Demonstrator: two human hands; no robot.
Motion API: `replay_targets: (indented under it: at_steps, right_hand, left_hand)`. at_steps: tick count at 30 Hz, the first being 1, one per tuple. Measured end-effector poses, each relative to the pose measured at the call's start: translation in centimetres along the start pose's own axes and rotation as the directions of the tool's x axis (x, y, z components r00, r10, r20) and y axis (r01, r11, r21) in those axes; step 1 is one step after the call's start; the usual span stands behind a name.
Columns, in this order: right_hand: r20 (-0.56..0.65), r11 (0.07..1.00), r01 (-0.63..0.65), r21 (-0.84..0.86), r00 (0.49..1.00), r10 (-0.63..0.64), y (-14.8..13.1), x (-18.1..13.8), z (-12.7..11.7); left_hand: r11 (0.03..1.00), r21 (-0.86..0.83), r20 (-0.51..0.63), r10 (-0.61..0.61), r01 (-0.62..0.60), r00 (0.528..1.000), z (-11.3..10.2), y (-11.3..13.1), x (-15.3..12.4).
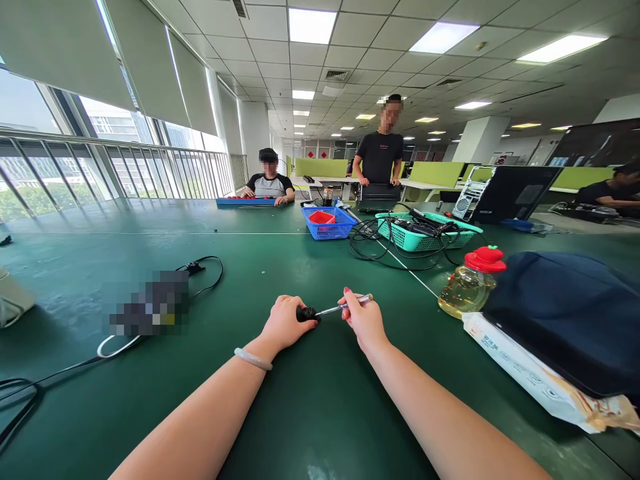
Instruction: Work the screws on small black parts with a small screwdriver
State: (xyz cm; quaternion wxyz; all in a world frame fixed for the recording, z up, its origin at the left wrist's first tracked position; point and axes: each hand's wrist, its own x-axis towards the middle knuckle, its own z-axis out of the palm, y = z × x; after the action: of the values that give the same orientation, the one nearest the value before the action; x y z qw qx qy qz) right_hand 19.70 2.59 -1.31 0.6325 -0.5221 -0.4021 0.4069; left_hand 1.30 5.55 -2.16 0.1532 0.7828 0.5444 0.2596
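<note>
On the green table, my left hand [289, 323] is closed around a small black part [307, 313], pressing it down against the surface. The part's kind is too small to make out, and my fingers cover some of it. My right hand [364, 322] pinches a screwdriver [358, 301] by its pale, clear-looking handle. The thin metal shaft slants left, and its tip meets the right side of the black part. A pale bangle [253, 359] circles my left wrist.
A blue basket [330, 230] and a green basket of cables [413, 240] stand ahead. At right are a bottle with a red lid [467, 283], a wipes packet [530, 373] and a dark bag [570, 313]. A cabled device [155, 303] lies left. Two people are across the table.
</note>
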Motion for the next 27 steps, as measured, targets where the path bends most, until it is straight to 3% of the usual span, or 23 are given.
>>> replay_targets:
  at_steps: [4,7,10,19,24,27]
  right_hand:
    - [0.054,0.957,0.181,-0.225,0.983,-0.173,-0.4,-0.9,0.2]
    - [0.059,0.918,0.264,-0.295,0.964,-0.258,-0.7,-1.4,0.3]
    - [0.016,0.924,0.258,-0.284,0.964,-0.264,-0.6,-1.2,0.2]
    - [-0.004,0.987,0.081,-0.135,0.997,-0.082,0.9,-0.2,0.1]
    - [-0.031,0.971,0.142,-0.193,0.988,-0.151,0.4,-0.7,0.2]
    - [0.054,0.906,0.294,-0.305,0.955,-0.292,0.1,-1.3,0.3]
  left_hand:
    - [1.000,-0.001,0.004,0.002,-0.002,1.000,0.0,-0.1,0.0]
    - [1.000,0.003,0.005,0.008,-0.008,1.000,0.0,-0.1,0.0]
    - [1.000,-0.001,0.000,0.017,-0.017,1.000,0.0,0.0,0.0]
    - [1.000,-0.013,0.014,0.024,-0.024,1.000,0.0,-0.1,0.1]
    - [1.000,-0.016,0.012,0.004,-0.004,1.000,0.0,0.0,0.0]
    - [1.000,-0.007,0.009,0.000,0.000,1.000,0.0,0.0,0.0]
